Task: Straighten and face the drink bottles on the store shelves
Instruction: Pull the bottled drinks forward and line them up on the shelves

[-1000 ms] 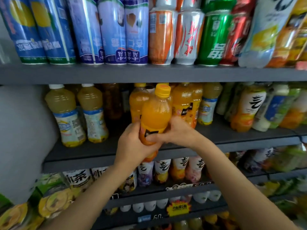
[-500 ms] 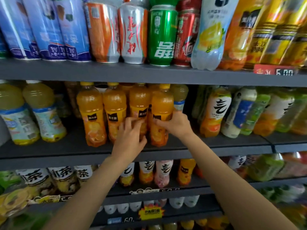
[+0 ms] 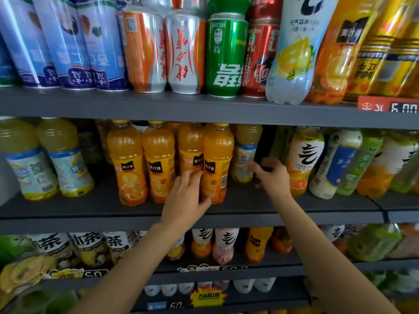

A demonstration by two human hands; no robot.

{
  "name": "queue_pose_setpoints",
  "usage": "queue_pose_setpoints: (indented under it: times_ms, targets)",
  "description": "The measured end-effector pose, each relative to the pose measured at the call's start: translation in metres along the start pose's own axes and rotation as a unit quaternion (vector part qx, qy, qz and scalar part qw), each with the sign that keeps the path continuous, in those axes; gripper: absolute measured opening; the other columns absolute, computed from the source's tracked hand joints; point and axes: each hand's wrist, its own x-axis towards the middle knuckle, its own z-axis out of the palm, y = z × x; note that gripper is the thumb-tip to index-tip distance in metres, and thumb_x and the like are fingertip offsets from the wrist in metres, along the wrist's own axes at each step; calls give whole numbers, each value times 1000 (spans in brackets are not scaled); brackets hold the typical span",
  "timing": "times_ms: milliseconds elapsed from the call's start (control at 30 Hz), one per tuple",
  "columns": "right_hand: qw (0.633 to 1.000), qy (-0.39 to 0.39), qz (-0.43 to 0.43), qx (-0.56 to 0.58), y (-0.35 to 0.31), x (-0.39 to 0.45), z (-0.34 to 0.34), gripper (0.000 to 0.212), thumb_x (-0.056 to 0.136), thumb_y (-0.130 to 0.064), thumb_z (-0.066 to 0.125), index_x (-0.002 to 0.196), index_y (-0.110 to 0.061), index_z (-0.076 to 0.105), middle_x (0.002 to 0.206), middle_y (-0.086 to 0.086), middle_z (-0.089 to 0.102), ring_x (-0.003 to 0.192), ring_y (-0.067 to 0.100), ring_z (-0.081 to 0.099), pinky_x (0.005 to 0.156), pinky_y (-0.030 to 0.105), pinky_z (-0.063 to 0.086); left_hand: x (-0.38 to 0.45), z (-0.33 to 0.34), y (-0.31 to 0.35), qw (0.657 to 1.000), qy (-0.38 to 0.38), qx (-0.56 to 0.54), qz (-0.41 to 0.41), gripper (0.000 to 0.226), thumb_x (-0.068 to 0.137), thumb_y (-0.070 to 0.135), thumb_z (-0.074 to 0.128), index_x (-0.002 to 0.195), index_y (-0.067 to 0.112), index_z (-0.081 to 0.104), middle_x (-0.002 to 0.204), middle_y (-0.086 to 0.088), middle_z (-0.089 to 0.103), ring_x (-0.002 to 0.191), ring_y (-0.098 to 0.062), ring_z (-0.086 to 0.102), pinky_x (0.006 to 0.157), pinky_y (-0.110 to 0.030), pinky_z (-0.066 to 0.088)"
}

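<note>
Just left of the left hand (image 3: 186,196), four orange juice bottles (image 3: 158,164) lined up on the middle shelf (image 3: 90,211), fingers loosely spread against the rightmost one. Right hand (image 3: 272,177) relaxed, holding nothing, nearing the pale bottle (image 3: 243,159) behind. Probably pulling that forward next.

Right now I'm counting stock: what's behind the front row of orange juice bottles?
Behind the orange juice bottles, orange shoulders of at least one more show through the gaps. Deeper rows are covered.

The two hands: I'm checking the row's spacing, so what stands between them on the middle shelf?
In the head view, one orange juice bottle stands between the left hand and right hand, with a pale blue-labelled bottle behind it.
</note>
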Motion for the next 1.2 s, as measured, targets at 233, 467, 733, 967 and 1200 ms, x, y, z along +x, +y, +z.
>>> queue_pose_setpoints:
  times_ms: [233, 467, 733, 967, 1200]
  targets:
    - [995, -33, 26, -86, 11, 57, 34, 71, 76, -30, 77, 134, -10, 40, 130, 12, 54, 121, 29, 52, 98, 47, 46, 20, -4, 11, 997, 2, -1, -72, 42, 87, 47, 58, 115, 16, 54, 115, 1, 57, 100, -16, 58, 79, -25, 44]
    - [987, -14, -53, -150, 15, 31, 25, 64, 73, -31, 79, 120, -4, 47, 118, 14, 61, 108, 28, 60, 86, 43, 53, 18, 3, 5, 997, -3, -22, -80, 38, 86, 48, 58, 107, 16, 59, 105, 3, 60, 91, -13, 60, 71, -23, 44]
    - [976, -110, -127, -137, 3, -45, -13, 62, 62, -33, 86, 113, -15, 54, 103, -7, 64, 91, 3, 60, 72, 8, 46, 11, 9, 9, 992, 64, -50, -92, 34, 85, 43, 63, 103, 15, 55, 96, 5, 62, 86, -15, 62, 63, -23, 39]
    - [960, -140, -229, -81, -41, -107, 25, 64, 54, -56, 76, 103, -16, 64, 100, -11, 67, 94, -10, 58, 81, 6, 46, -17, -35, -11, 967, 147, -201, 54, 14, 86, 30, 53, 88, 16, 54, 77, 11, 56, 70, -4, 54, 65, -12, 42]
    - [960, -143, -239, 9, -112, -142, 157, 54, 61, -35, 87, 104, -10, 65, 102, -6, 71, 92, -4, 63, 78, 14, 51, -57, -115, -121, 943, 256, -213, -29, 19, 85, 38, 47, 91, 21, 52, 80, 16, 55, 75, 6, 54, 65, -9, 39]
